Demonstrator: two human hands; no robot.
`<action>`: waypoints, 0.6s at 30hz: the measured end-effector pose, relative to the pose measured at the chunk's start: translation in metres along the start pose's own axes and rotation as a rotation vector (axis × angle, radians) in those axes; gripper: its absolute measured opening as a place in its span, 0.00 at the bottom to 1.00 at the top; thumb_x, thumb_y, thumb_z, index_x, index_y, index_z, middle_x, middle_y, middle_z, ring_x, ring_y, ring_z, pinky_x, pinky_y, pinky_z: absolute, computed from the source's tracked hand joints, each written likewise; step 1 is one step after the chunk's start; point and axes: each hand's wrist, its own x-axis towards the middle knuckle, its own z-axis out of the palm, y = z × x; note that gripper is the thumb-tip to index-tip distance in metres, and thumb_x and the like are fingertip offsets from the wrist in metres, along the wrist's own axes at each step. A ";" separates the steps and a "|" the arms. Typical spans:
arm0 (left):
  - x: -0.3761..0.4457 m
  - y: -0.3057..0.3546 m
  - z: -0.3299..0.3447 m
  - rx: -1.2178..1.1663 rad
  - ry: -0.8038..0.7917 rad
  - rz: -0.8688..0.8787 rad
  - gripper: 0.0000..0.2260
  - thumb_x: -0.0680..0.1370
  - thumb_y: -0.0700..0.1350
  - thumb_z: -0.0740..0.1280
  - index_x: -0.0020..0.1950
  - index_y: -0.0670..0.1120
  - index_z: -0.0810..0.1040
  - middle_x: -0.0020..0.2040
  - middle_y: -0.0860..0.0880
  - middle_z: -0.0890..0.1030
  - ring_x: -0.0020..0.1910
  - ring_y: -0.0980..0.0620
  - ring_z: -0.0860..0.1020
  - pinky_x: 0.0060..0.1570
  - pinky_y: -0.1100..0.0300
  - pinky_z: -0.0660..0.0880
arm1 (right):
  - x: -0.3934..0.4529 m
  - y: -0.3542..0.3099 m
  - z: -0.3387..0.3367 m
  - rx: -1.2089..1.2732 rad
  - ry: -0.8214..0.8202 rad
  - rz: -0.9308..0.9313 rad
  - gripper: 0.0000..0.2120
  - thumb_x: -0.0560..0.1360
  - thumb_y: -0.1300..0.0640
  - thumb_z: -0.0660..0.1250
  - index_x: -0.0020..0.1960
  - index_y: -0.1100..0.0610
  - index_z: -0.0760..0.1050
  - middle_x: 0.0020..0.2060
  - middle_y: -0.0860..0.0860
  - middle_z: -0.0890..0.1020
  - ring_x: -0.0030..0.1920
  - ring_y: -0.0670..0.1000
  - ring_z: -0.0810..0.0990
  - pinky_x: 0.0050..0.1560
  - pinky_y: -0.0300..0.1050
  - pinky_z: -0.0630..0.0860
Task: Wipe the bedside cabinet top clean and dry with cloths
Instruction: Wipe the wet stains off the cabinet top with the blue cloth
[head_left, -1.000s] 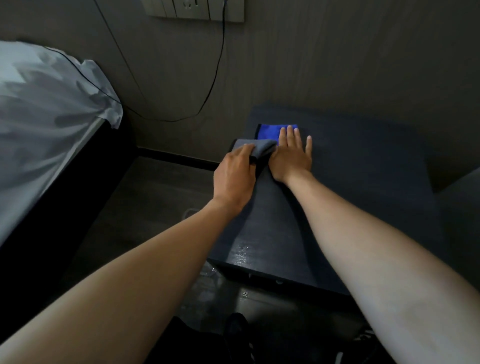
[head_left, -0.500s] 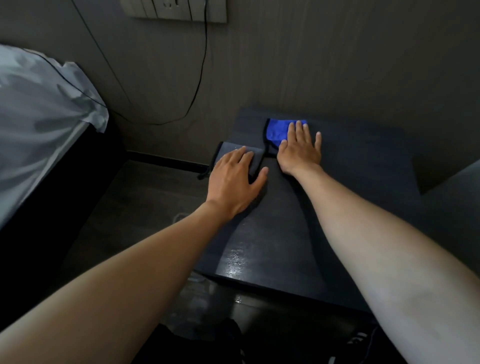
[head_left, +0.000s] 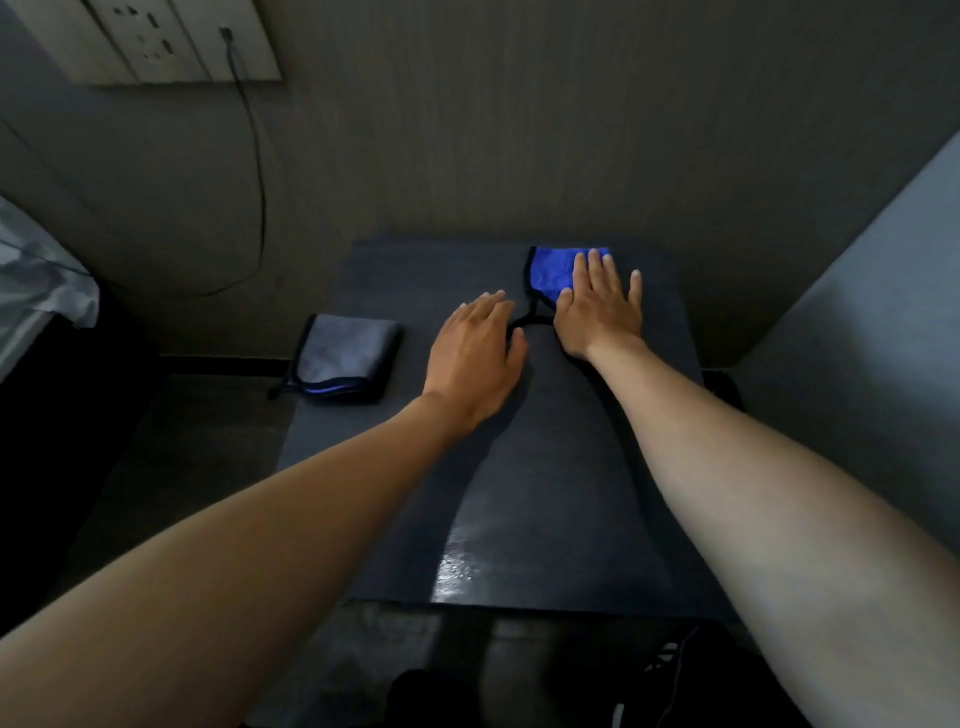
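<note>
Cabinet top, dark and wet-glossy near its front edge, is covered at the back by a blue cloth pressed flat under the spread right hand, while the left hand is held open beside it, and a folded grey cloth is seen apart at the left edge.

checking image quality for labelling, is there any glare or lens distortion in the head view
Head view: dim room light; a bright wet-looking sheen glares at the near edge of the dark rectangular cabinet top; wide-angle bending curves the wall socket panel and stretches the forearms; the folded grey cloth stays readable.
</note>
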 end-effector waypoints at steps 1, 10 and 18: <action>0.007 0.011 0.006 -0.012 -0.013 0.012 0.19 0.82 0.48 0.58 0.70 0.41 0.73 0.72 0.43 0.72 0.72 0.47 0.68 0.73 0.53 0.60 | 0.001 0.010 -0.002 -0.003 -0.001 0.011 0.28 0.83 0.48 0.41 0.81 0.56 0.42 0.81 0.52 0.44 0.80 0.51 0.40 0.77 0.58 0.35; 0.093 0.084 0.058 -0.047 -0.157 0.102 0.22 0.85 0.47 0.50 0.79 0.43 0.59 0.78 0.45 0.61 0.78 0.48 0.56 0.75 0.49 0.54 | 0.011 0.068 -0.004 -0.085 -0.025 0.014 0.29 0.84 0.45 0.41 0.81 0.55 0.41 0.81 0.51 0.42 0.80 0.51 0.38 0.76 0.57 0.35; 0.132 0.086 0.085 0.139 -0.365 0.073 0.26 0.84 0.46 0.54 0.80 0.43 0.51 0.81 0.47 0.51 0.79 0.49 0.49 0.76 0.47 0.52 | 0.026 0.080 -0.009 -0.040 -0.019 0.011 0.28 0.84 0.47 0.41 0.81 0.55 0.41 0.81 0.51 0.42 0.80 0.51 0.38 0.76 0.57 0.35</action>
